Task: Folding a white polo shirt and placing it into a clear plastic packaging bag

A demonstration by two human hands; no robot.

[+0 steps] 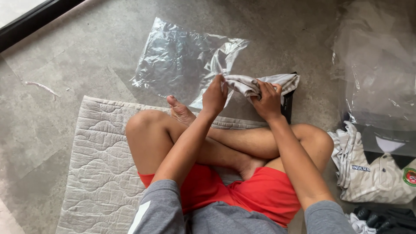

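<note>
Both grips closed — left hand point(215, 96), right hand point(268, 100) — on a folded grey garment point(260, 83).

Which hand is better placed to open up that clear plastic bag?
Probably the left hand. It sits right at the edge of the clear plastic bag on the floor, while the right hand grips the folded grey garment, farther from the bag.

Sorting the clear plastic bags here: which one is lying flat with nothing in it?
The plastic bag spread on the floor beyond the hands; the bag at right is crumpled and lies over folded clothes.
</note>
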